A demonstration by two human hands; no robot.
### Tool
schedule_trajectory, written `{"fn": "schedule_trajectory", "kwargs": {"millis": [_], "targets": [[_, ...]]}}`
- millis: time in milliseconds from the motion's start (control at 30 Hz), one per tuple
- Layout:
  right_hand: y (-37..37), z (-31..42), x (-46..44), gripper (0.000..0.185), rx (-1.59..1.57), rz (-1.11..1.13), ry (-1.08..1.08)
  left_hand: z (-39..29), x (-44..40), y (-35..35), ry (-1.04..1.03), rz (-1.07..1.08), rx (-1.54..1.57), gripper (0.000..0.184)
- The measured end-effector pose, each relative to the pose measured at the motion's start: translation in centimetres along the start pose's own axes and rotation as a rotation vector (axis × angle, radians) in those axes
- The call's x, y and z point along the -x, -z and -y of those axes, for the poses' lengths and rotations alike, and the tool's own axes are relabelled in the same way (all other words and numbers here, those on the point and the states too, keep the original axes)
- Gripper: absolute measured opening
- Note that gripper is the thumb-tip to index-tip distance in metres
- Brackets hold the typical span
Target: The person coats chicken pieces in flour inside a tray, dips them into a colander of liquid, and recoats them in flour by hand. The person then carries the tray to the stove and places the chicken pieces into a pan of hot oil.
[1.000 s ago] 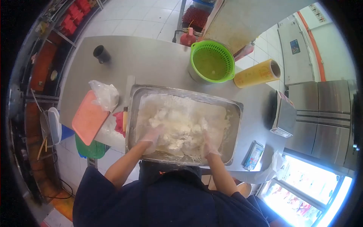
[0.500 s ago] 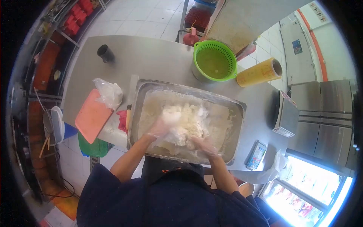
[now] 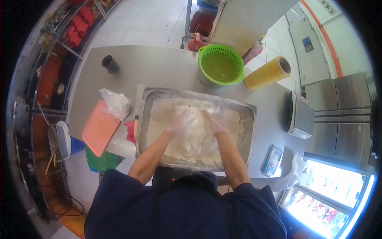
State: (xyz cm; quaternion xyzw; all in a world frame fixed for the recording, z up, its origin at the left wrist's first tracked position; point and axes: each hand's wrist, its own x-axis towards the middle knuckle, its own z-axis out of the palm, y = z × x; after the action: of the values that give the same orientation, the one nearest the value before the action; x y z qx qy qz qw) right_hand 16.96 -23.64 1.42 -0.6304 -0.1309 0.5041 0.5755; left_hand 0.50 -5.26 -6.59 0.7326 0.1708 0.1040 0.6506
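Note:
A deep metal tray (image 3: 250, 137) lies in front of me, its bottom covered in white flour-like powder (image 3: 159, 147). A heap of pale, powder-coated pieces (image 3: 194, 139) sits in the middle. My left hand (image 3: 180, 122) is at the heap's left side, its fingers smeared by motion. On the right side of the heap, my right hand (image 3: 214, 122) has its fingers stretched out toward the far edge. Both hands seem to wear clear, thin gloves dusted with powder. What touches the palms is hidden.
On the steel table (image 3: 159, 59) stand a green colander (image 3: 221, 75), a roll of plastic wrap (image 3: 268, 73) and a black cup (image 3: 110, 63). Left of the tray lie a pink board (image 3: 99, 129) and a plastic bag (image 3: 115, 104). A boxy device (image 3: 300, 115) stands at right.
Both hands have moved toward the far side of the tray, the right one most. The powdery heap has shifted and spread lengthwise toward me. The camera view has tilted slightly.

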Motion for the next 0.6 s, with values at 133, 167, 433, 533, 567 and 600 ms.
{"fn": "schedule_trajectory", "kwargs": {"millis": [133,167,433,533,567,600], "targets": [[-2.5,4.9,3.2,0.062,0.139,-0.214,-0.138,-7.2,-0.4,1.3,0.719,0.043,0.515,0.055],[-2.8,4.8,3.6,0.063,0.057,-0.292,-0.254,-7.4,0.2,1.8,0.734,0.019,0.597,0.057],[0.1,6.5,12.0,0.062,0.572,-0.400,-0.352,-15.0,5.0,3.7,0.958,0.072,0.005,0.064],[4.5,-7.0,10.5,0.054,0.824,-0.353,-0.206,-14.3,6.4,2.2,0.804,0.077,0.049,0.065],[4.3,-7.7,11.2,0.054,0.819,-0.275,-0.168,-14.0,6.9,1.3,0.742,0.092,0.069,0.066],[2.9,-7.5,10.9,0.057,0.244,-0.273,-0.178,-14.1,7.1,0.1,0.679,0.101,0.081,0.066]]}}
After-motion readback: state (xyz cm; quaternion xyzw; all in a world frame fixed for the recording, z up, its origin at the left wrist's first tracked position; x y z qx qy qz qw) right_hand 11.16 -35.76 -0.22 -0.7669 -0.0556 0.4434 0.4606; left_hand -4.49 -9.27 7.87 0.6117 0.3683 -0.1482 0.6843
